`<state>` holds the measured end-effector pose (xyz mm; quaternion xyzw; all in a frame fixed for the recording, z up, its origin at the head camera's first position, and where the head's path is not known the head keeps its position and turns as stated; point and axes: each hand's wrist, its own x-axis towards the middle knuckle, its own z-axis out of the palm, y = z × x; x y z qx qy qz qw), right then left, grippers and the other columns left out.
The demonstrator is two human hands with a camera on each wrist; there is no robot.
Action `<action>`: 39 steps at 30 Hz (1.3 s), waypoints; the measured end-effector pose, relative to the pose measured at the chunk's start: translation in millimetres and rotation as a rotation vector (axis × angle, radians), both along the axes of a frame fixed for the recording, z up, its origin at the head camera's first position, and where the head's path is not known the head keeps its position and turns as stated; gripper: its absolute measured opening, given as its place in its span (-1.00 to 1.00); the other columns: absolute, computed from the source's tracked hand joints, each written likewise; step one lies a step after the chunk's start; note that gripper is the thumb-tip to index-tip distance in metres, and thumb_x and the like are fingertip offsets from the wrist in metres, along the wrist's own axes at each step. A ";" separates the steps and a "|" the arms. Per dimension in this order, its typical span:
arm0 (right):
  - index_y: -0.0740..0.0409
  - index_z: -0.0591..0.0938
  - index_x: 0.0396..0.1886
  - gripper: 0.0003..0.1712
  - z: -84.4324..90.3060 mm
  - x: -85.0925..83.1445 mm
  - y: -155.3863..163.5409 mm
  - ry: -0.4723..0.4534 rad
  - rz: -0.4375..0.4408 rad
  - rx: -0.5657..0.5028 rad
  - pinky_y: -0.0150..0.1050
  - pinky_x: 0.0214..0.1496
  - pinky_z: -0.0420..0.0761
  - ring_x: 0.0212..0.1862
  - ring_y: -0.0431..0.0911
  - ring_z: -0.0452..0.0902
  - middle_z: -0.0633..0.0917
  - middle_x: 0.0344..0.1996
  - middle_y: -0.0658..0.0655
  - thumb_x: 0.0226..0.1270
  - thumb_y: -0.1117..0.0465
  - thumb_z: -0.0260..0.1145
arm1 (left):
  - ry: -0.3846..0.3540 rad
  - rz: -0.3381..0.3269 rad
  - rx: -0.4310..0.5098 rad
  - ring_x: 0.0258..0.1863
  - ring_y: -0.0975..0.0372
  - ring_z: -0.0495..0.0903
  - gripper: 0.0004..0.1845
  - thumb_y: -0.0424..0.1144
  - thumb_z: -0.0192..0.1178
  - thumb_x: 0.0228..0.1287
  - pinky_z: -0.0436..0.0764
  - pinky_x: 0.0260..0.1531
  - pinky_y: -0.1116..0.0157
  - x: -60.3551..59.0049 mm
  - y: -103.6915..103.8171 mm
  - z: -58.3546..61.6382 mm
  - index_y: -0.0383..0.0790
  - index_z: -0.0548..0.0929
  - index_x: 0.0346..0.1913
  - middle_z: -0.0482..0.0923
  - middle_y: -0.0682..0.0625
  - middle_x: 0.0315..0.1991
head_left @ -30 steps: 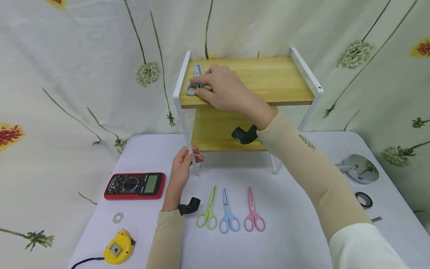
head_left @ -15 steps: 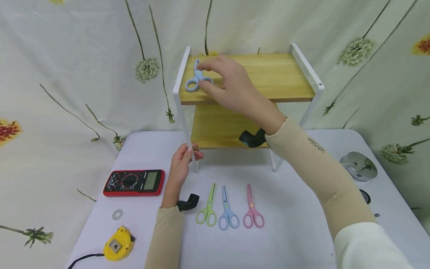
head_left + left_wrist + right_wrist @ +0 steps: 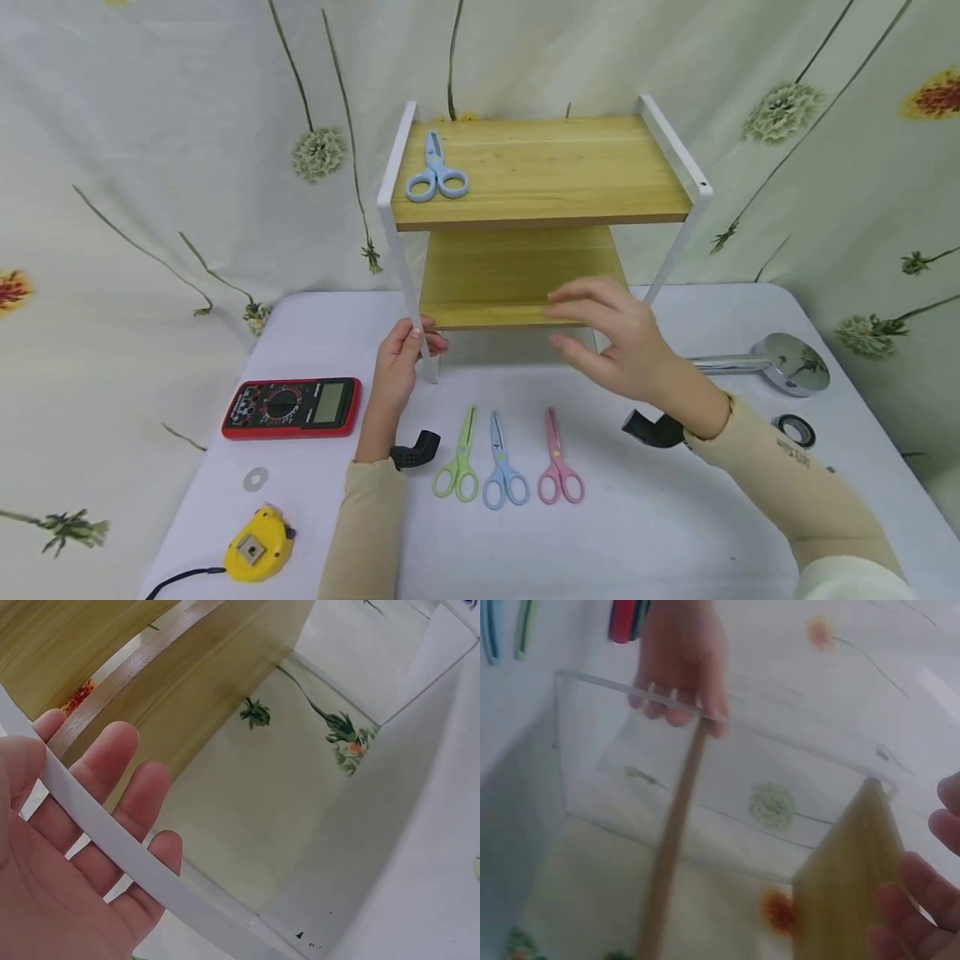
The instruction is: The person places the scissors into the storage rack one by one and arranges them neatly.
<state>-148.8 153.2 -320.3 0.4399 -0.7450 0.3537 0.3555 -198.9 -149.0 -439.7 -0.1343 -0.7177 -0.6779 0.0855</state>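
A two-tier shelf has wooden boards and a white frame; its upper board (image 3: 555, 175) carries blue scissors (image 3: 435, 171) at the left end. My left hand (image 3: 397, 358) holds the shelf's front left leg (image 3: 112, 817), thumb on one side and fingers behind. Relaxed and holding nothing, my right hand (image 3: 618, 342) hovers before the lower board (image 3: 517, 275). On the table in front lie green scissors (image 3: 462, 455), a second pair of blue scissors (image 3: 500, 457) and pink scissors (image 3: 556, 458), side by side with tips pointing away. The right wrist view is blurred.
Left on the white table are a red multimeter (image 3: 292, 408), a grey washer (image 3: 256, 479) and a yellow tape measure (image 3: 258, 546). A chrome shower head (image 3: 795, 365) and a roll of black tape (image 3: 795, 431) lie at the right. A floral cloth hangs behind.
My right hand has let go of the blue scissors on the upper board and moved down and right, off the shelf. The left hand stays on the leg.
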 end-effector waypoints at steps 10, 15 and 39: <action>0.14 0.73 -0.03 -0.64 -95.0 42.4 28.3 -0.340 -0.058 0.120 -0.43 0.15 0.59 -0.02 -0.02 0.66 0.72 -0.05 0.13 0.13 0.38 0.45 | -0.004 0.002 0.009 -0.27 0.43 0.69 -0.68 -0.31 -0.17 0.64 0.65 -0.09 0.41 0.6 0.3 1.8 -0.54 0.47 0.11 0.70 0.31 -0.37; 0.13 0.70 -0.01 -0.56 -131.2 57.6 27.4 -0.458 -0.017 0.092 -0.22 -0.20 0.67 -0.24 -0.10 0.64 0.74 -0.13 0.11 0.06 0.45 0.45 | -0.003 0.010 0.008 -0.27 0.43 0.69 -0.67 -0.31 -0.17 0.65 0.64 -0.10 0.44 1.7 0.2 2.4 -0.54 0.47 0.11 0.70 0.31 -0.37; -0.06 0.64 -0.34 -0.69 -173.9 81.6 7.7 -0.720 -0.321 0.420 -0.43 -0.39 0.41 -0.41 -0.39 0.33 0.54 -0.47 -0.17 0.03 -0.02 0.57 | -0.008 0.018 -0.017 -0.27 0.41 0.66 -0.67 -0.30 -0.17 0.65 0.58 -0.07 0.33 3.4 -0.1 0.2 -0.52 0.47 0.10 0.68 0.33 -0.36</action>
